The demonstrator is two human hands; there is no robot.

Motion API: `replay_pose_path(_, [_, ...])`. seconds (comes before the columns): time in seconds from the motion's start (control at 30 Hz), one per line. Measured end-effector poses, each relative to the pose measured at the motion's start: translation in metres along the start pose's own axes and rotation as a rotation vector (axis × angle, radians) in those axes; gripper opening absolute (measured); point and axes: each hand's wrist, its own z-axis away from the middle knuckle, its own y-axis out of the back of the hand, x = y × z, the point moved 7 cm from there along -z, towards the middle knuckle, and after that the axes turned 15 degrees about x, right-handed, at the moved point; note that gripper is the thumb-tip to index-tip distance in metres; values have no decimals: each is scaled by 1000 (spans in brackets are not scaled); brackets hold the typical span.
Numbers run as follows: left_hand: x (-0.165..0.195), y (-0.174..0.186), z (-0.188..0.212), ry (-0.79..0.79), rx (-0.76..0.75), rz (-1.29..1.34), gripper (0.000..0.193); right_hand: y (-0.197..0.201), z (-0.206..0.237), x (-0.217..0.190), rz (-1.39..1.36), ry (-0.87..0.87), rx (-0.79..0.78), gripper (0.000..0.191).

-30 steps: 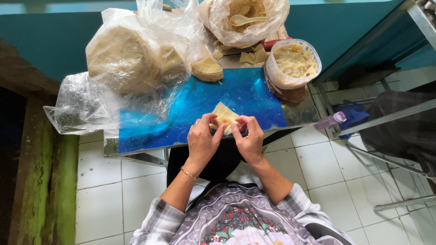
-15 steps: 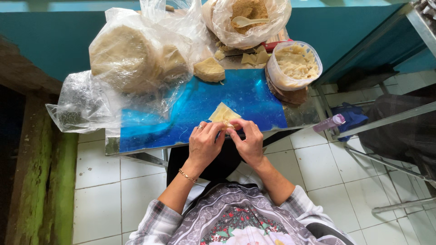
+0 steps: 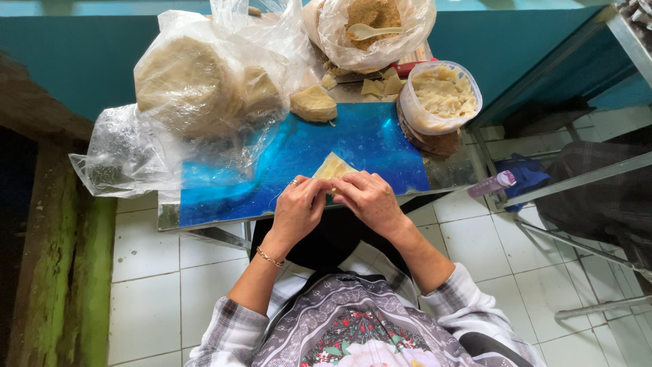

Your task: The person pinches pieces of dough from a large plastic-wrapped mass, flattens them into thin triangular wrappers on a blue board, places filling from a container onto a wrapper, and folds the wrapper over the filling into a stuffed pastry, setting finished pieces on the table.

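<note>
A thin pale yellow dough wrapper (image 3: 331, 166) lies on a shiny blue sheet (image 3: 367, 139) at the near edge of a small table. My left hand (image 3: 299, 207), with a ring and a thin bracelet, and my right hand (image 3: 368, 198) meet at the wrapper's near side. Fingertips of both hands pinch it. The part of the wrapper under my fingers is hidden.
A clear bag with a big stack of round wrappers (image 3: 193, 85) sits at the table's left. A smaller wrapper pile (image 3: 313, 103), a bagged tub of pale filling (image 3: 441, 95), and a bag of brown food with a spoon (image 3: 370, 24) stand behind. A small bottle (image 3: 494, 183) lies right.
My hands have shifted slightly closer together over the wrapper and cover more of its near side. Nothing else on the table has moved.
</note>
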Motion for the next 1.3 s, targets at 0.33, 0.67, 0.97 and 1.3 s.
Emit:
replay_pose_path(0.33, [9,3,-3,-97,55,-123,13,11,-2,13,-103,111,-77,34])
replay_pose_path(0.67, [7,-1,-8,-72,27,-134,10,38,13,21,-12,159,-124,34])
replay_pose_path(0.97, [16,7,-12,-49,108,-101,12,62,35,42,162,44,-55,32])
replay_pose_path(1.3, [62,-66,4,-219,-18,-55,27,62,52,29,158,-136,58,39])
